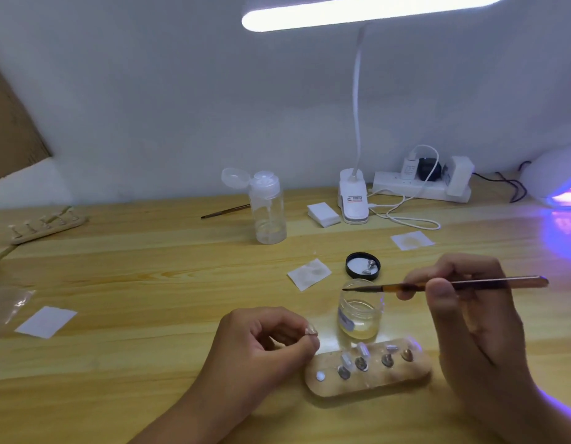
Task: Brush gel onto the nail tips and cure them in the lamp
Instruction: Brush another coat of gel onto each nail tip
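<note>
My left hand pinches a small nail tip on its stand between thumb and fingers, just left of the open glass gel jar. My right hand grips a brown brush held level, its dark bristles pointing left above the jar's mouth. In front of the jar lies a wooden holder with several nail tips on metal stands. The jar's black lid lies behind it with small metal pieces inside. The curing lamp glows purple at the far right edge.
A clear pump bottle stands mid-table with a second brush behind it. Wipes, a pad stack, the clip desk lamp, a power strip and another wooden holder lie around.
</note>
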{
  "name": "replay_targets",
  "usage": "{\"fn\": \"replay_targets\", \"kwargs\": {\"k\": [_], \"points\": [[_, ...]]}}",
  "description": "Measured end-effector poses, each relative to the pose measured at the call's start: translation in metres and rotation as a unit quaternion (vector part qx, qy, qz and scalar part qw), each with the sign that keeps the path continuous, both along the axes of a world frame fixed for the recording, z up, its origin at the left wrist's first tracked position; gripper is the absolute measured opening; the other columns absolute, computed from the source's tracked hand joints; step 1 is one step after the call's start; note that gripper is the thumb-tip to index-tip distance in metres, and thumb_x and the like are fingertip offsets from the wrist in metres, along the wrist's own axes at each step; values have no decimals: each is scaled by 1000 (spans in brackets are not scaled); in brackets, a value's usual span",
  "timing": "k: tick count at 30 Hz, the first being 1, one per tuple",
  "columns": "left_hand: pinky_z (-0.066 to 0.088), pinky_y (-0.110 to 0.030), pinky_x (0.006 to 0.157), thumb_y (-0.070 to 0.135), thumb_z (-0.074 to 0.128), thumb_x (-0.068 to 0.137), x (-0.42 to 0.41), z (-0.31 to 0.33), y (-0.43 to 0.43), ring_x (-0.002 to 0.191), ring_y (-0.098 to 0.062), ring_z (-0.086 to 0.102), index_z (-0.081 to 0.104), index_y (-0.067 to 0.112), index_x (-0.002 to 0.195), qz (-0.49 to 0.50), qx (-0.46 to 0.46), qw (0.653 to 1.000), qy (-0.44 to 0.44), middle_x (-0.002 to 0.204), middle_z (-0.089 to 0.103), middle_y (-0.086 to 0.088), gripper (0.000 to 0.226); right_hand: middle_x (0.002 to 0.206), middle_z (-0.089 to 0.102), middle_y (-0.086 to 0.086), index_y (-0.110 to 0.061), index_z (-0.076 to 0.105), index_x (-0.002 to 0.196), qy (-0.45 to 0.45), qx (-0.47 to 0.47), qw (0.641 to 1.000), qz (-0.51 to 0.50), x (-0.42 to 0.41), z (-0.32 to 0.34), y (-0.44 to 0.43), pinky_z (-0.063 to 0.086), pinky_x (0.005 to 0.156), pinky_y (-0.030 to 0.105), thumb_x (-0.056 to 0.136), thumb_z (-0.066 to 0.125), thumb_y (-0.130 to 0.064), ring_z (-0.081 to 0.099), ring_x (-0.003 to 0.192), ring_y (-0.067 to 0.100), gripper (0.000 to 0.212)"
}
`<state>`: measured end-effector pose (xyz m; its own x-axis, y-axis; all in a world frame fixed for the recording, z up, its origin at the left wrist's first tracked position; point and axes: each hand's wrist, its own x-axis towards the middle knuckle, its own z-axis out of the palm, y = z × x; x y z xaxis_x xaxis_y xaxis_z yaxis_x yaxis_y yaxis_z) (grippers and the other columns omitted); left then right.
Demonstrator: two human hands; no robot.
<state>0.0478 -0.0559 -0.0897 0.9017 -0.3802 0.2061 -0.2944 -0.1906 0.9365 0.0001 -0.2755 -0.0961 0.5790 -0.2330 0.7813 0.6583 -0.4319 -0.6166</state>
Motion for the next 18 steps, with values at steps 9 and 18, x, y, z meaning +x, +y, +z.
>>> {"fn": "replay_targets", "kwargs": {"k": [9, 18], "points": [[42, -21, 56, 20, 85, 66, -1, -2, 0, 65, -7, 58, 80, 21, 69, -88, 11, 996, -28, 77, 70, -4, 6, 87, 67, -5, -37, 52, 102, 29, 21, 999, -9, 2, -2, -4, 47, 82, 16, 99, 46, -34, 67, 85, 14, 8], [49, -37, 62, 31, 85, 67, -2, -7, 2, 73, -27, 65, 79, 27, 73, -97, 60, 992, -46, 80, 70, 0, 10, 86, 65, -5, -36, 49, 101, 42, 8, 999, -1, 2, -1, -3, 48, 81, 20, 100, 45, -32, 67, 84, 15, 6]]}}
